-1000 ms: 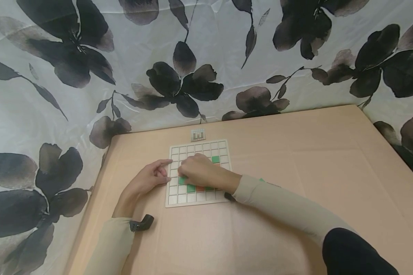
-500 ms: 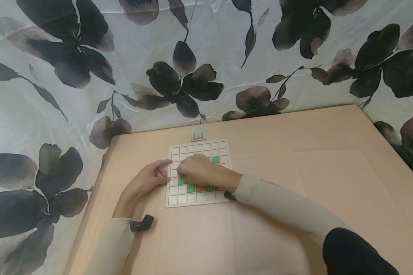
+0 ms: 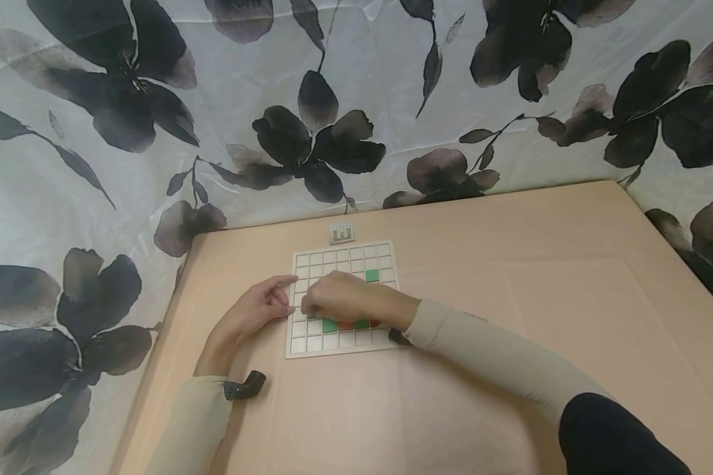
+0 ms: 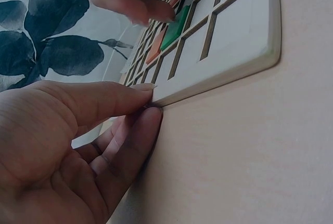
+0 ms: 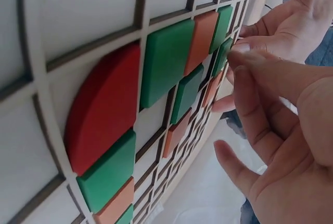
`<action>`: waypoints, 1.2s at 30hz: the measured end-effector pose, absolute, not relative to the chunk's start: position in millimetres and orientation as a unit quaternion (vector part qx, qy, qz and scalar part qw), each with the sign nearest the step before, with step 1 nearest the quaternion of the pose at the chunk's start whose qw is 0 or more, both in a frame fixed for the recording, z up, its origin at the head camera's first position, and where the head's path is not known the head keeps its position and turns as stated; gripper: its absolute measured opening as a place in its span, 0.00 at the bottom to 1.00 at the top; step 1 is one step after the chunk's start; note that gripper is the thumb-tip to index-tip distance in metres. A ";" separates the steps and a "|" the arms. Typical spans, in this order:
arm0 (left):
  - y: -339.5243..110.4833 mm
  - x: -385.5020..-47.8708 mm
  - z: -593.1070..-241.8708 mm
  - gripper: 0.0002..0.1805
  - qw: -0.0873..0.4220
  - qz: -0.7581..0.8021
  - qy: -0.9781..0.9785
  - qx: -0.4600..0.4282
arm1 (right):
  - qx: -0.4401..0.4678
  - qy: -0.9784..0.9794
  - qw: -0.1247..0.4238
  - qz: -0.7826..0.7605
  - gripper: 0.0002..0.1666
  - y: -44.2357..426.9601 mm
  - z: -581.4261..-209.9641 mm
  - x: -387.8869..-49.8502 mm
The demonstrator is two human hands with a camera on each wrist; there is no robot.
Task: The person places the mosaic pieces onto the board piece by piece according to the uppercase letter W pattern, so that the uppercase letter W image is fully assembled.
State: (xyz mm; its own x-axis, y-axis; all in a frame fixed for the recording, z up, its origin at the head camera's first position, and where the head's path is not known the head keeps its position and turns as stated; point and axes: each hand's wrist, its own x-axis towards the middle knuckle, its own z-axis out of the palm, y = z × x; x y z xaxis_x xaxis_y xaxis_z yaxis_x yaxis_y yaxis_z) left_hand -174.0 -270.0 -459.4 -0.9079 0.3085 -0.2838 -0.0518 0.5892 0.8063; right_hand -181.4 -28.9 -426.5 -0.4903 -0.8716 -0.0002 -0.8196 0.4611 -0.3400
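Observation:
A white grid board (image 3: 298, 351) lies on the table, with green and orange square tiles in some of its cells. My left hand (image 3: 254, 309) grips the board's left edge; the left wrist view shows the thumb on the rim and a finger against the side. Reaching across the board, my right hand (image 3: 340, 297) has its fingertips at a green tile (image 4: 176, 29) near that edge and seems to pinch it. Beside that tile sits an orange tile (image 4: 155, 46). A red rounded piece (image 5: 104, 109) shows close up in the right wrist view. My right hand hides part of the board.
Behind the board lies a small card (image 3: 341, 233) printed with a grid pattern. The table (image 3: 511, 284) stretches away to the right. A floral cloth (image 3: 226, 79) hangs along its back and left sides. A black band (image 3: 245, 386) sits on my left wrist.
My right hand has shifted slightly left and toward me, from the orange tile's area onto the green tile below it. My left hand has stayed in place.

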 end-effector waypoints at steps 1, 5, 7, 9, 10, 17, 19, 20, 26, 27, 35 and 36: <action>-270.1 -174.3 -459.4 0.36 0.201 0.446 0.869 0.073 | -0.493 0.852 0.088 -0.151 0.12 -28.5 -426.6 -182.1; -270.3 -175.1 -459.2 0.36 0.203 0.445 0.869 0.072 | -0.492 0.851 0.089 -0.158 0.12 -25.7 -426.8 -184.4; -270.4 -175.3 -459.1 0.36 0.202 0.446 0.869 0.073 | -0.498 0.846 0.090 -0.165 0.12 -24.2 -427.1 -185.0; -270.5 -175.2 -459.0 0.36 0.201 0.447 0.869 0.075 | -0.505 0.840 0.093 -0.174 0.12 -22.9 -427.4 -185.1; -270.6 -175.2 -459.0 0.36 0.201 0.447 0.868 0.076 | -0.508 0.838 0.094 -0.177 0.12 -22.3 -427.5 -185.3; -270.7 -174.2 -459.8 0.36 0.201 0.448 0.868 0.077 | -0.495 0.837 0.125 -0.195 0.12 -14.1 -427.2 -187.9; -270.3 -173.9 -459.9 0.36 0.202 0.448 0.868 0.074 | -0.483 0.838 0.144 -0.208 0.13 -8.0 -425.4 -189.1; -270.1 -173.9 -459.7 0.36 0.202 0.447 0.868 0.073 | -0.480 0.836 0.152 -0.217 0.13 -4.1 -424.7 -190.1; -268.5 -174.7 -458.4 0.36 0.199 0.440 0.873 0.072 | -0.469 0.827 0.181 -0.251 0.14 23.2 -423.8 -196.4; -268.4 -174.7 -458.6 0.36 0.199 0.439 0.873 0.072 | -0.464 0.829 0.186 -0.252 0.14 27.2 -423.8 -196.6; -267.5 -174.3 -459.6 0.36 0.202 0.441 0.872 0.066 | -0.424 0.847 0.198 -0.252 0.15 58.3 -419.9 -194.8; -267.4 -174.1 -459.7 0.36 0.202 0.442 0.871 0.066 | -0.423 0.849 0.194 -0.249 0.15 61.7 -420.0 -194.6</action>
